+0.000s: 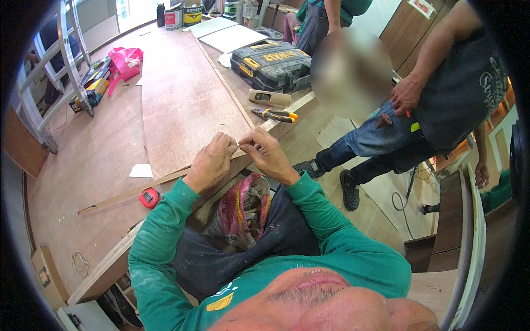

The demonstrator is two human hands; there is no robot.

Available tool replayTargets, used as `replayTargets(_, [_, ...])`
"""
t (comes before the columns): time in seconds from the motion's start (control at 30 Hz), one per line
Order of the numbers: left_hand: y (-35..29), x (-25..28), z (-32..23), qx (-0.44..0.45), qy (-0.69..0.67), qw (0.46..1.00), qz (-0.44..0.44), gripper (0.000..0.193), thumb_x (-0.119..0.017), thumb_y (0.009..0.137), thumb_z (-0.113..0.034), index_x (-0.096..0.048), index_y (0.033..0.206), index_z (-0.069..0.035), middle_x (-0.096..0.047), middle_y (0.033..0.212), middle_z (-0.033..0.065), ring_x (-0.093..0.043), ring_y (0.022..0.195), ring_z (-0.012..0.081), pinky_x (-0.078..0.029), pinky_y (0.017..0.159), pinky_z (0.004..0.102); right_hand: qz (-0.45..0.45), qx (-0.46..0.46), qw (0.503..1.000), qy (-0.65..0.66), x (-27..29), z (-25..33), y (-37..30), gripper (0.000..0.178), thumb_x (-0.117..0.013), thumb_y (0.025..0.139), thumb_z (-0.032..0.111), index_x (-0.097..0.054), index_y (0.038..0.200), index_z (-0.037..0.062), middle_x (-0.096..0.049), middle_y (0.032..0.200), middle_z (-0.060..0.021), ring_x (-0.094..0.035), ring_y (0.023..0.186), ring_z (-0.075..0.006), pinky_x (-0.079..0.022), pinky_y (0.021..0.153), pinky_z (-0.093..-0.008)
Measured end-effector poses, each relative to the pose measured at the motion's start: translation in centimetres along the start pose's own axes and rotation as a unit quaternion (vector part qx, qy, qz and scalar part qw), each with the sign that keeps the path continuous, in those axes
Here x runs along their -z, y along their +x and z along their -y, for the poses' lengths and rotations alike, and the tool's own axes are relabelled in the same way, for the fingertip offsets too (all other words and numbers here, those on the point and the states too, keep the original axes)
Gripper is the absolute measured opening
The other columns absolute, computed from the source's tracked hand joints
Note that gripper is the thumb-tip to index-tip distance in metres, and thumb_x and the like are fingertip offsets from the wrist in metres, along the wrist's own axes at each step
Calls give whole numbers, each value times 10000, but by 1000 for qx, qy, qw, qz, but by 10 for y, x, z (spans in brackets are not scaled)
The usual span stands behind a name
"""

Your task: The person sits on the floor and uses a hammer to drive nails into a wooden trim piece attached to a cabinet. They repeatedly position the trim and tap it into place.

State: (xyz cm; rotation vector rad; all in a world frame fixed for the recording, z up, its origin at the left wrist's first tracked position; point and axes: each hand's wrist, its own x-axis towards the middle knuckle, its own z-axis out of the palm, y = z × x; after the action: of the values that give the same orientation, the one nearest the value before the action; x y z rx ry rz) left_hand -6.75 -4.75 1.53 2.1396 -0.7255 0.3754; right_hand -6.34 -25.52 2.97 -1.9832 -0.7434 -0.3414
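Observation:
My left hand [212,161] and my right hand [269,153] meet at the near edge of a long plywood panel [185,105]. Thumb and fingertips are pinched together on both, around something too small to make out. Thin wooden strips [220,81] run along the panel's right and near edges. Beyond my right hand lie pliers [274,115] with yellow and black handles and a wooden hand plane [269,97]. A red tape measure [149,197] rests left of my left forearm. Below my hands, a pink and white plastic sack [241,212] stands at my legs.
A black and yellow tool case [270,65] and paint cans [192,15] stand farther back. At left are a metal ladder [69,60] and a pink bag [126,62]. A co-worker [452,83] stands at right, near a cable [397,203] on the floor.

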Motion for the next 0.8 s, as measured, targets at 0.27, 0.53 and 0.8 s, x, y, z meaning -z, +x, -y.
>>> replayTargets(0.27, [0,-2,-3,-6,-11,1000,1,153,-602,1013,-160,-600,1000,-8,-594,946,187,-635,847,392,-518,749,465,3,23,1000,-15,-2,-2,-1,53,-636,967,12,-608,1009,-4,-594,945,-148,-599,875,-313,-490,799,-383])
replayTargets(0.53, [3,1,-4,-7,-2,1000,-14,156,-610,1007,-166,-600,980,-13,-598,919,180,-636,815,394,-518,721,472,1,-12,1000,24,-6,-11,-1,46,-594,991,7,-577,1033,9,-573,940,-141,-591,870,-290,-488,799,-377])
replayTargets(0.8, [2,3,2,29,-24,999,-9,146,-605,997,-155,-601,973,-11,-597,919,190,-628,824,407,-520,736,470,-50,-82,994,52,-1,-13,3,59,-613,1003,23,-604,1059,8,-565,905,-104,-577,794,-195,-487,716,-326])
